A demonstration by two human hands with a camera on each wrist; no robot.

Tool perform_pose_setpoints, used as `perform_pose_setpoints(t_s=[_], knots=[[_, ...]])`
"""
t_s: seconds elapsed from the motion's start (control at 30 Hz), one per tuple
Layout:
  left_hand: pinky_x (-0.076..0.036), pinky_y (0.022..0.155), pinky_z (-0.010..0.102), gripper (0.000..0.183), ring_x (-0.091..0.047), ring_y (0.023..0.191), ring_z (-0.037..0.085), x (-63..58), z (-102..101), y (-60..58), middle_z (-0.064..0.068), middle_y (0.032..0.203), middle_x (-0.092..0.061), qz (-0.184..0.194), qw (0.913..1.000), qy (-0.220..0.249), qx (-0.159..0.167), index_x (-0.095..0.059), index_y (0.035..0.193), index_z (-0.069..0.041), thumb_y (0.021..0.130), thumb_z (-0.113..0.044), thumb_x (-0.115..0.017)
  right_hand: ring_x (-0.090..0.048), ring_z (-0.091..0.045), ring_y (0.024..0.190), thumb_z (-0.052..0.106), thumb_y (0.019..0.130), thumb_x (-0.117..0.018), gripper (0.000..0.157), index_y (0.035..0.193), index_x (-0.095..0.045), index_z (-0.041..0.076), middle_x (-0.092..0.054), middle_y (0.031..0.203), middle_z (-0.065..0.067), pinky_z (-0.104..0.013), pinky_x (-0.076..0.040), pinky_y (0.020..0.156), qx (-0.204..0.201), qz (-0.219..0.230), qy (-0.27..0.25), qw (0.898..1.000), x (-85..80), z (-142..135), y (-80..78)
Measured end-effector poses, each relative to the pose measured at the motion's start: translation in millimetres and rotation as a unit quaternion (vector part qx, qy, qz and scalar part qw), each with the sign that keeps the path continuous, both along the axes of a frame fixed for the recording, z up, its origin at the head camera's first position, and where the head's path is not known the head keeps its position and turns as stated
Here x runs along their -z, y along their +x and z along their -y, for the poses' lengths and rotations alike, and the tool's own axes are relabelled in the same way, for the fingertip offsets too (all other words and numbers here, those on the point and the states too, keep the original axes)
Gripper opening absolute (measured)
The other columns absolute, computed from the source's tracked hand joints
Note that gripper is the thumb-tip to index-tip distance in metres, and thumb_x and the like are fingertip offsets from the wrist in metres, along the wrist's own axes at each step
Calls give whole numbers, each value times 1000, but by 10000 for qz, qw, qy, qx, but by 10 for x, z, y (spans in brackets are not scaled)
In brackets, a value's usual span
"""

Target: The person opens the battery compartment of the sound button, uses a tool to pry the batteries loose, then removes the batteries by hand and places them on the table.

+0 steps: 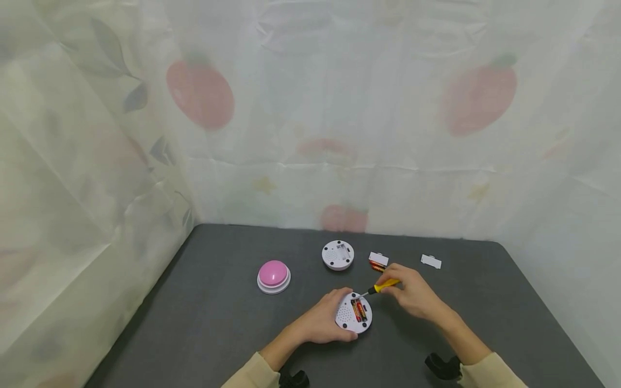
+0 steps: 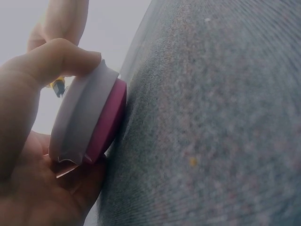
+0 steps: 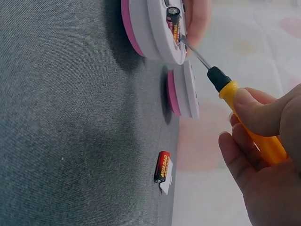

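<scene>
My left hand (image 1: 322,322) grips a round white push button (image 1: 345,319) by its rim, its underside turned up. Two red-and-black batteries (image 1: 359,311) lie in its uncovered compartment. In the left wrist view the pink dome (image 2: 108,122) faces down, close over the table. My right hand (image 1: 412,293) holds a screwdriver (image 1: 387,285) by its yellow handle. Seen from the right wrist, the metal shaft (image 3: 197,55) slants to the compartment, its tip right beside a battery (image 3: 173,23).
Behind the held one stands another upturned push button (image 1: 335,258) with an uncovered compartment. A pink-domed button (image 1: 273,274) sits upright at left. Beyond my right hand lie a white battery cover (image 1: 378,258), loose batteries (image 1: 378,267) beside it, and a second cover (image 1: 431,262) farther right.
</scene>
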State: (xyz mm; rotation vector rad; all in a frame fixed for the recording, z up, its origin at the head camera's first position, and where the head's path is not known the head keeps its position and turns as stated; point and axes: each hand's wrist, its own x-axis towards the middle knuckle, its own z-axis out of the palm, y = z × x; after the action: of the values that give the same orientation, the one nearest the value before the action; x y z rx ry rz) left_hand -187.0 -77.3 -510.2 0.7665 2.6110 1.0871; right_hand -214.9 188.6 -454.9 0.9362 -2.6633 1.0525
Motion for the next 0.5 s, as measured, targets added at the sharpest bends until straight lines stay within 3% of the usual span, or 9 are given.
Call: perform_pose_setpoints(t_s=[0.2, 0.4, 0.5], knots=[[-43, 90, 31, 94, -47, 108, 8, -19, 11, 15, -5, 129, -51, 39, 10000, -9, 12, -41, 151, -15, 72, -42, -85, -60, -7, 85, 3, 89, -76, 18, 96, -75, 19, -64, 93, 10, -32, -52, 78, -31, 322, 48, 9995, -15, -36, -21], [-42, 92, 30, 96, -47, 110, 9, -22, 0, 13, -6, 130, -51, 26, 10000, 18, 46, -40, 152, -14, 72, -41, -86, -56, -11, 79, 13, 96, -70, 7, 99, -75, 16, -66, 93, 7, -31, -48, 70, 269, 921, 71, 9954, 1, -87, -47], [-42, 93, 31, 96, -46, 112, 9, -15, -7, 10, -5, 132, -51, 9, 10000, 14, 77, -40, 152, -14, 72, -41, -85, -54, -12, 75, 20, 98, -68, 11, 101, -75, 12, -65, 89, 3, -30, -47, 66, 398, 1205, -10, 9919, 24, -108, -49]])
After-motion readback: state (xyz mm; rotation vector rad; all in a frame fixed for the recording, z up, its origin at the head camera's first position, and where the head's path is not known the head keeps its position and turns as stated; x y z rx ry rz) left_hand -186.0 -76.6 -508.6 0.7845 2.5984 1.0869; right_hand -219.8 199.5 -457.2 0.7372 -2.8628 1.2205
